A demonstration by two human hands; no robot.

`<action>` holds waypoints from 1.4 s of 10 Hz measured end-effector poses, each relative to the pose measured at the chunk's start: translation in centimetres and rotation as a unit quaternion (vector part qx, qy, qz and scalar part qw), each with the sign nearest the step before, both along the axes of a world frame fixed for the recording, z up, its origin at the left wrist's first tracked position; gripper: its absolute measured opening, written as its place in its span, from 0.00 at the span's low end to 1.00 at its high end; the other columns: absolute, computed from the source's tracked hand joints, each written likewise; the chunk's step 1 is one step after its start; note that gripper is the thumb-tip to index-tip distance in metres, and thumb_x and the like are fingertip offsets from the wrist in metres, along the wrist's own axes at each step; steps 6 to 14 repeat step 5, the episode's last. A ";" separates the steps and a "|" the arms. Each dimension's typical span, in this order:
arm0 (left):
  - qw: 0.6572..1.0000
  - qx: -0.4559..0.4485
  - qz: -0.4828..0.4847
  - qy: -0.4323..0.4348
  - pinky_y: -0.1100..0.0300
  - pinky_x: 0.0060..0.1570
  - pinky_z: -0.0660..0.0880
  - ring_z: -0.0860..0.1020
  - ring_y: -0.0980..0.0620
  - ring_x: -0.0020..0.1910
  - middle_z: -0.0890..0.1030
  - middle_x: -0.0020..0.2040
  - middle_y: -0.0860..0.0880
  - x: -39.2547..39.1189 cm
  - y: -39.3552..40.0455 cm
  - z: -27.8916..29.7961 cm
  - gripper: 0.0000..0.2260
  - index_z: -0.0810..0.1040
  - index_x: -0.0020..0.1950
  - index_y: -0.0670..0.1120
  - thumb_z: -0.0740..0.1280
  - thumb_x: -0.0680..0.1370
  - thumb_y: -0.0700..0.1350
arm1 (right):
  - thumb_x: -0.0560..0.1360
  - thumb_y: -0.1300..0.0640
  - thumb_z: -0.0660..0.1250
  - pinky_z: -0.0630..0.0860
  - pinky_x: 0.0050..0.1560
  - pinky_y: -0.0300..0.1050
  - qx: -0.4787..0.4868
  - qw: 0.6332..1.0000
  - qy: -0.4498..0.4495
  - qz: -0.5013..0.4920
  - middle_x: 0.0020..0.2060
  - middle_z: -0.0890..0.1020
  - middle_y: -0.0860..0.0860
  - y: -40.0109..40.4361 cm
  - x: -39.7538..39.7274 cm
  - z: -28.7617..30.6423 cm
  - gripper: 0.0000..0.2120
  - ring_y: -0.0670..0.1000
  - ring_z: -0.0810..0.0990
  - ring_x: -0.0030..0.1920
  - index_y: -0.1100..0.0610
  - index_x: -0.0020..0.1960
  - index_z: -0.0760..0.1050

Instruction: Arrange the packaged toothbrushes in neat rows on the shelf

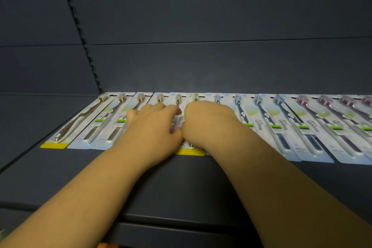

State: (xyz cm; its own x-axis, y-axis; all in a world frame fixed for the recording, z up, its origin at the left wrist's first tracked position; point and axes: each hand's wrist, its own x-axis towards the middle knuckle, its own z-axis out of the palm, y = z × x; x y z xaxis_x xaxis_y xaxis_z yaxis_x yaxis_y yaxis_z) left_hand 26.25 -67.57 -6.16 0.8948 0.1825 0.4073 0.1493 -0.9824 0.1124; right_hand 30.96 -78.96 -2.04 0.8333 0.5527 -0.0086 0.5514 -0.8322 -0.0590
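Head camera view: fingers of the left hand (pixel 155 125) lie spread and lightly bent on gold-bristled packaged toothbrushes (pixel 159 100), thumb tip meeting the right hand (pixel 207 121) at mid-row. Whether the right hand's fingers, folded out of sight beneath it, pinch anything cannot be told; it rests on a yellow-edged pack (pixel 190 151) whose near end juts forward of its neighbours. Each clear blister pack holds one brush, heads against the back panel (pixel 201 62), the packs lying flat side by side along the dark shelf (pixel 181 183): a second yellow-edged pack (pixel 60 137) at far left, blue brushes (pixel 261 115) right of the hands, purple ones (pixel 314 115) running off the right edge. Bare shelf lies between packs and front lip, and left of the slotted upright (pixel 84 40).
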 end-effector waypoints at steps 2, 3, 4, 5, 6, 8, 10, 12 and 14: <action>0.996 -0.061 -0.023 -0.062 0.55 0.53 0.55 0.68 0.51 0.61 0.75 0.57 0.58 0.1 0.8 0.0 0.16 0.74 0.60 0.59 0.58 0.75 0.60 | 0.79 0.55 0.60 0.67 0.42 0.46 0.124 0.992 -0.010 -0.039 0.35 0.69 0.49 -0.6 -0.1 0.2 0.08 0.55 0.73 0.42 0.54 0.42 0.65; 0.988 -0.100 -0.034 -0.116 0.54 0.55 0.61 0.71 0.51 0.57 0.78 0.53 0.57 0.0 1.2 0.1 0.15 0.77 0.52 0.56 0.57 0.72 0.58 | 0.78 0.53 0.60 0.66 0.41 0.46 0.217 0.975 0.015 -0.049 0.41 0.76 0.50 -0.6 -0.8 0.2 0.08 0.56 0.74 0.45 0.54 0.42 0.68; 0.978 -0.099 -0.040 -0.177 0.52 0.51 0.69 0.73 0.49 0.51 0.79 0.46 0.55 -0.4 1.6 0.4 0.12 0.78 0.46 0.52 0.58 0.71 0.54 | 0.78 0.51 0.60 0.74 0.50 0.48 0.312 0.948 0.033 -0.047 0.55 0.80 0.51 -0.6 -1.3 0.3 0.12 0.56 0.78 0.55 0.54 0.58 0.76; 0.974 -0.081 -0.041 -0.205 0.53 0.47 0.70 0.72 0.49 0.49 0.79 0.46 0.53 -0.9 1.0 0.8 0.10 0.78 0.47 0.51 0.59 0.74 0.53 | 0.77 0.52 0.62 0.77 0.48 0.46 0.425 0.904 0.042 -0.034 0.43 0.82 0.46 -1.3 -2.2 1.5 0.08 0.51 0.81 0.46 0.50 0.51 0.79; 0.974 -0.081 -0.041 -0.205 0.53 0.47 0.70 0.72 0.49 0.49 0.79 0.46 0.53 -0.9 1.0 0.8 0.10 0.78 0.47 0.51 0.59 0.74 0.53 | 0.77 0.52 0.62 0.77 0.48 0.46 0.425 0.904 0.042 -0.034 0.43 0.82 0.46 -1.3 -2.2 1.5 0.08 0.51 0.81 0.46 0.50 0.51 0.79; 0.974 -0.081 -0.041 -0.205 0.53 0.47 0.70 0.72 0.49 0.49 0.79 0.46 0.53 -0.9 1.0 0.8 0.10 0.78 0.47 0.51 0.59 0.74 0.53 | 0.77 0.52 0.62 0.77 0.48 0.46 0.425 0.904 0.042 -0.034 0.43 0.82 0.46 -1.3 -2.2 1.5 0.08 0.51 0.81 0.46 0.50 0.51 0.79; 0.974 -0.081 -0.041 -0.205 0.53 0.47 0.70 0.72 0.49 0.49 0.79 0.46 0.53 -0.9 1.0 0.8 0.10 0.78 0.47 0.51 0.59 0.74 0.53 | 0.77 0.52 0.62 0.77 0.48 0.46 0.425 0.904 0.042 -0.034 0.43 0.82 0.46 -1.3 -2.2 1.5 0.08 0.51 0.81 0.46 0.50 0.51 0.79; 0.974 -0.081 -0.041 -0.205 0.53 0.47 0.70 0.72 0.49 0.49 0.79 0.46 0.53 -0.9 1.0 0.8 0.10 0.78 0.47 0.51 0.59 0.74 0.53 | 0.77 0.52 0.62 0.77 0.48 0.46 0.425 0.904 0.042 -0.034 0.43 0.82 0.46 -1.3 -2.2 1.5 0.08 0.51 0.81 0.46 0.50 0.51 0.79; 0.974 -0.081 -0.041 -0.205 0.53 0.47 0.70 0.72 0.49 0.49 0.79 0.46 0.53 -0.9 1.0 0.8 0.10 0.78 0.47 0.51 0.59 0.74 0.53 | 0.77 0.52 0.62 0.77 0.48 0.46 0.425 0.904 0.042 -0.034 0.43 0.82 0.46 -1.3 -2.2 1.5 0.08 0.51 0.81 0.46 0.50 0.51 0.79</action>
